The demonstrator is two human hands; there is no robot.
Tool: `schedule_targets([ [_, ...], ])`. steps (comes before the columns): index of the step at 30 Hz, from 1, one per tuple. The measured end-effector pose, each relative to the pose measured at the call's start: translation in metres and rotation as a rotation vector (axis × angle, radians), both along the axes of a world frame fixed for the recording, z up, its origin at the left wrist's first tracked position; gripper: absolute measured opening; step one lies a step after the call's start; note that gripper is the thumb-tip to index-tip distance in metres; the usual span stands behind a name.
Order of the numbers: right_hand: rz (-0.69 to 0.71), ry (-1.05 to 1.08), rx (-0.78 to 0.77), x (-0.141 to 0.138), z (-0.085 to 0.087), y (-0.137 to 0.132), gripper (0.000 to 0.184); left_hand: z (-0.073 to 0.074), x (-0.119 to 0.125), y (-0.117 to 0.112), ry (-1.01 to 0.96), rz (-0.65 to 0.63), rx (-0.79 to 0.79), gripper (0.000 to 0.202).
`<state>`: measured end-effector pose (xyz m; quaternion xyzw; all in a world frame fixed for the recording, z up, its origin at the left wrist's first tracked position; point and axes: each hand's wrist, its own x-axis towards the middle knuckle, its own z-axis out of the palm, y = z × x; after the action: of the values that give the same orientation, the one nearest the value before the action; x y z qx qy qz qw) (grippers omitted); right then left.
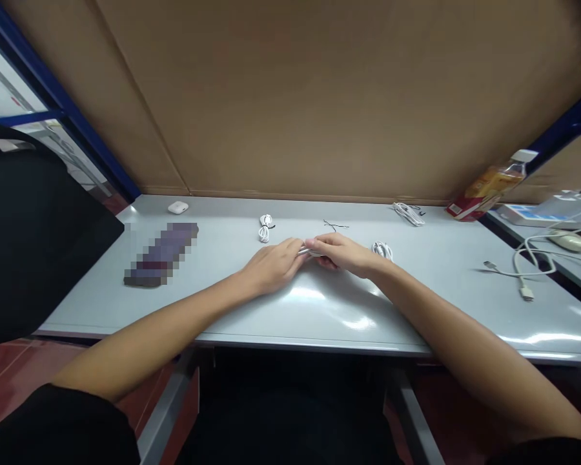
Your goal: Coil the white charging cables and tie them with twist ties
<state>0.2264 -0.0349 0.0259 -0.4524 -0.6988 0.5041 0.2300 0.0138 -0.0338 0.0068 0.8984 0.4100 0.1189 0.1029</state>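
Observation:
My left hand (274,266) and my right hand (343,253) meet at the middle of the grey table (319,310), fingers curled together. Between their fingertips shows a short stretch of white cable (308,251), pinched from both sides; most of it is hidden under the fingers. A coiled white cable (382,250) lies just right of my right hand. Another tied white cable bundle (265,228) lies a little beyond my left hand. A thin black twist tie (336,226) lies behind my right hand.
A white earbud case (177,207) and a blurred flat object (161,254) lie at left. A third cable bundle (408,214), a tilted bottle (489,187) and a loose white charging cable (523,268) lie at right. A cardboard wall backs the table. A black-clothed person is at left.

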Motion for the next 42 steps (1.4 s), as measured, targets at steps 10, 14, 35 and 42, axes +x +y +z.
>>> schedule_targets([
  [10, -0.113, -0.279, 0.443, -0.011, -0.015, -0.003, 0.039, -0.002, -0.007, 0.009, -0.002, -0.048, -0.070, 0.035],
  [14, -0.172, -0.377, 0.545, -0.007, -0.011, 0.002, 0.046, -0.004, -0.008, 0.014, -0.023, -0.055, -0.110, 0.037],
  [35, -0.430, -0.761, 0.468, 0.044, -0.020, 0.046, 0.022, 0.004, -0.008, 0.015, -0.177, 0.094, -0.210, 0.039],
  [42, -0.496, -0.147, 0.397, 0.024, -0.004, 0.028, 0.023, 0.004, -0.008, 0.021, -0.295, 0.178, -0.271, 0.040],
])
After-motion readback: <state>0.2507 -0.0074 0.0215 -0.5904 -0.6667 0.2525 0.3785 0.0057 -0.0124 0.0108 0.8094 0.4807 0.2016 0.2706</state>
